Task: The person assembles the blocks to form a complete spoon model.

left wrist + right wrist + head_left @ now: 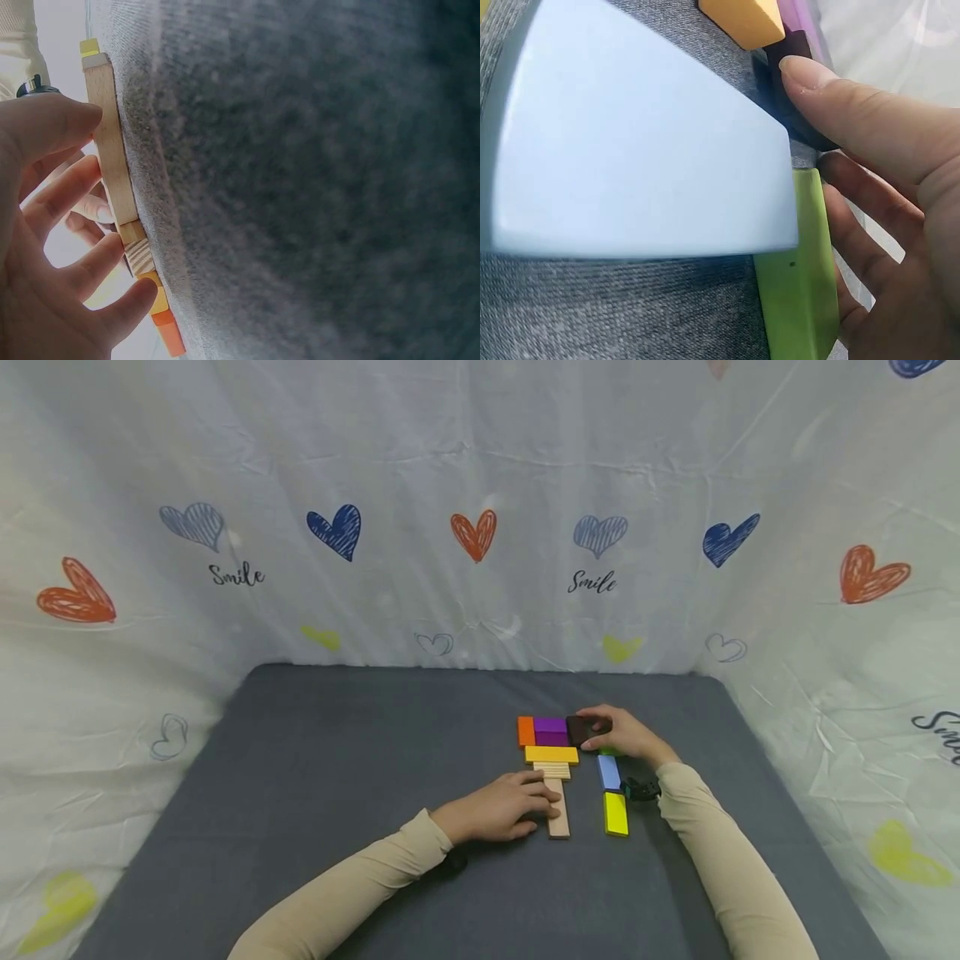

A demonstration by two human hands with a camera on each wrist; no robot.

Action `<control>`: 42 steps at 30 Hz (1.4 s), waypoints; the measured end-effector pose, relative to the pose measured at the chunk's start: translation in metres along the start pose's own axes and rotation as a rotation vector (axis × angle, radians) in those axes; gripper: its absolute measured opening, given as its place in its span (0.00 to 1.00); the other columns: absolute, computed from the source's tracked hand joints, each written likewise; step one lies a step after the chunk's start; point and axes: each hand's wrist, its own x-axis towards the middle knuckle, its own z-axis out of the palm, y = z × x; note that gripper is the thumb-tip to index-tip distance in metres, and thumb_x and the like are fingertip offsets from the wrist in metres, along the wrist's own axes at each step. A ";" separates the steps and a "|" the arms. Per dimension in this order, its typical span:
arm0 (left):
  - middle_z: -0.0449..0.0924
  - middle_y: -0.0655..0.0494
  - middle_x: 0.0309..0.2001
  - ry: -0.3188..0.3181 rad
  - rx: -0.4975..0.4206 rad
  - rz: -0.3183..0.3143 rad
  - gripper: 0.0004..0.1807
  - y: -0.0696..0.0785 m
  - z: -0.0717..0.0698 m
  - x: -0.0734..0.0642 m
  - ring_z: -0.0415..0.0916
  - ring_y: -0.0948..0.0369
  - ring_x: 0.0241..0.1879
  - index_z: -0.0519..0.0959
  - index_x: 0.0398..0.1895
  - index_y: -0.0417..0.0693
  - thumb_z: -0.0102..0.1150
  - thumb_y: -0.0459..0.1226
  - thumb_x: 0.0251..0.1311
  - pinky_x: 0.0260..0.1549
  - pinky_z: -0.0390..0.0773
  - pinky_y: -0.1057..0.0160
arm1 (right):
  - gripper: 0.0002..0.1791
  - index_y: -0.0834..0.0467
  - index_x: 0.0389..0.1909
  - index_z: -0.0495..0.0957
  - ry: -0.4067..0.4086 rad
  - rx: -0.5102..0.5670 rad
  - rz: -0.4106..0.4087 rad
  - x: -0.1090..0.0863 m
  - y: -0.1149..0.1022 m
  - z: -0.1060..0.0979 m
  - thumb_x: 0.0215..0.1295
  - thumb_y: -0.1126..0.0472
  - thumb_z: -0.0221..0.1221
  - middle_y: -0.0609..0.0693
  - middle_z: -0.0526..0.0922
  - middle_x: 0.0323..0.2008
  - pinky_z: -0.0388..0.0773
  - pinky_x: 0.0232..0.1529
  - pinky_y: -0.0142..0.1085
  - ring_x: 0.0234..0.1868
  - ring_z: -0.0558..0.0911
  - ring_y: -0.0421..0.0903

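Dark block, pinched by the right hand, lies just right of the purple block; the left hand, fingers spread, touches the plain block.

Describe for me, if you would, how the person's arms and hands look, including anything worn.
The person wears long, plain beige sleeves reaching the wrists. The left hand and right hand are without gloves. A small black device shows at the right wrist, its details too small to make out.

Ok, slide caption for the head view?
Right grip pinches a dark block while left grip touches a pale wooden block.
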 end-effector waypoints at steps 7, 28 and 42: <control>0.70 0.65 0.69 0.001 0.008 0.000 0.20 0.000 0.001 0.000 0.58 0.52 0.76 0.76 0.63 0.64 0.57 0.43 0.69 0.73 0.64 0.50 | 0.36 0.53 0.68 0.71 -0.002 -0.019 0.013 0.001 0.002 0.003 0.58 0.52 0.70 0.59 0.71 0.66 0.76 0.59 0.55 0.60 0.75 0.59; 0.70 0.66 0.69 0.001 -0.002 0.007 0.20 -0.002 0.002 0.001 0.58 0.52 0.76 0.76 0.63 0.65 0.58 0.43 0.69 0.73 0.63 0.49 | 0.37 0.56 0.66 0.71 0.017 -0.026 0.017 0.002 -0.002 0.006 0.55 0.53 0.72 0.61 0.71 0.64 0.74 0.60 0.57 0.59 0.74 0.60; 0.70 0.66 0.69 -0.002 0.011 0.002 0.20 -0.002 0.001 0.001 0.58 0.52 0.76 0.76 0.63 0.65 0.58 0.44 0.69 0.73 0.64 0.49 | 0.38 0.57 0.67 0.69 0.005 -0.037 0.011 0.003 -0.003 0.008 0.56 0.54 0.72 0.62 0.69 0.64 0.73 0.61 0.57 0.59 0.73 0.61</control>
